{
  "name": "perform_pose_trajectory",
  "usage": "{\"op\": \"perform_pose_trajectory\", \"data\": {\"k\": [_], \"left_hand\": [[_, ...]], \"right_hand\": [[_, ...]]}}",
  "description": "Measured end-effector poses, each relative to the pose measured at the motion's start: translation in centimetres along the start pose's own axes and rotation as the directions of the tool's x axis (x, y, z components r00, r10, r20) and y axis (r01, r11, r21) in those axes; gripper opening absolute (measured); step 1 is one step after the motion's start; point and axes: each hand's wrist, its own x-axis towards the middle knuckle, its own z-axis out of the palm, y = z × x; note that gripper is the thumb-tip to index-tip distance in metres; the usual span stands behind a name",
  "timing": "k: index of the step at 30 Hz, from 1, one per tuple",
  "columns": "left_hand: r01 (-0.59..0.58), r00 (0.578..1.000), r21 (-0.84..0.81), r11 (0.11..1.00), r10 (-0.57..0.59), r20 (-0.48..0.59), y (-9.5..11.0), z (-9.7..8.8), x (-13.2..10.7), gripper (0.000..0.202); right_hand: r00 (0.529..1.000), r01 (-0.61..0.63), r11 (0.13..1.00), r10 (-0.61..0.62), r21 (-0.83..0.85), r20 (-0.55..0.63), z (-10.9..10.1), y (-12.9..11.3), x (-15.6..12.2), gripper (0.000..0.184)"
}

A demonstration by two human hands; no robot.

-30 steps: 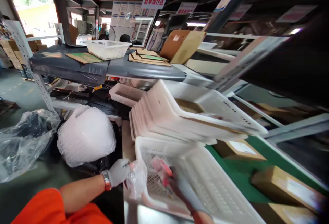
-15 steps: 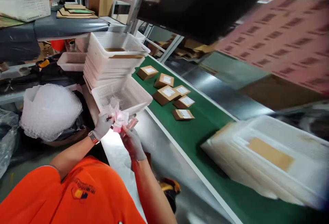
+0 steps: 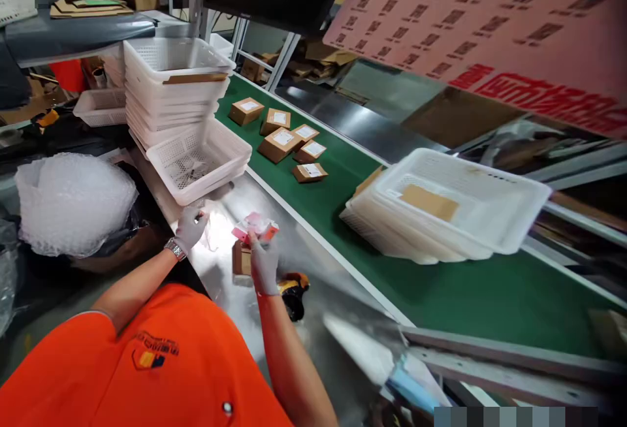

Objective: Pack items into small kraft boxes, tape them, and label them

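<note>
I wear grey gloves and an orange shirt. My right hand [image 3: 264, 260] is closed on a small pink packet [image 3: 255, 226] held above the steel bench [image 3: 313, 283]. My left hand [image 3: 191, 226] is closed on a clear plastic bag [image 3: 211, 231] just left of the packet. A small brown box [image 3: 241, 259] lies on the bench under my right hand. An empty white mesh basket [image 3: 198, 160] stands just beyond my hands.
A stack of white baskets [image 3: 171, 81] rises behind the empty one. Several brown boxes [image 3: 281, 136] and another basket stack [image 3: 441, 208] ride the green conveyor [image 3: 441, 283] on the right. A bubble-wrap roll [image 3: 71, 202] sits left. A handheld scanner [image 3: 292, 290] lies by my right wrist.
My view has swung right and down. My hands came out of the basket with the packet and bag and now hold them apart over the bench; the basket stack on the belt has moved.
</note>
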Motion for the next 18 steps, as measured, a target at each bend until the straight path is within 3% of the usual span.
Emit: {"op": "perform_pose_trajectory", "data": {"k": [2,4,7,9,13,16,18], "left_hand": [[-0.008,1.0,0.065,0.998,0.006,0.024,-0.2,0.6,-0.1,0.02],[-0.024,0.996,0.121,0.992,0.013,0.085,-0.3,1.5,-0.1,0.02],[-0.057,0.982,0.159,0.986,0.026,0.187,-0.4,2.7,0.2,0.023],[-0.061,0.969,0.173,0.983,0.017,0.247,-0.4,3.5,0.6,0.023],[-0.091,0.932,0.205,0.974,0.011,0.361,-0.4,4.7,1.4,0.024],[-0.116,0.902,0.2,0.973,0.019,0.431,-0.5,5.7,2.0,0.023],[-0.115,0.884,0.208,0.971,0.004,0.468,-0.7,6.4,2.2,0.022]], "right_hand": [[0.993,0.12,0.983,-0.12,-0.136,0.004,-1.5,-0.1,-0.9,0.054],[0.973,0.223,0.955,-0.205,-0.197,0.109,-2.8,-0.3,-2.0,0.055],[0.918,0.275,0.941,-0.196,-0.196,0.345,-3.5,-0.4,-3.3,0.05],[0.888,0.254,0.943,-0.141,-0.213,0.438,-3.3,-0.1,-3.5,0.04],[0.923,0.127,0.929,0.018,-0.348,0.384,-2.7,1.0,-2.6,0.014],[0.949,0.045,0.913,0.087,-0.406,0.302,-2.7,1.9,-1.7,0.01],[0.938,0.029,0.925,0.105,-0.378,0.33,-2.7,2.2,-1.3,0.01]]}}
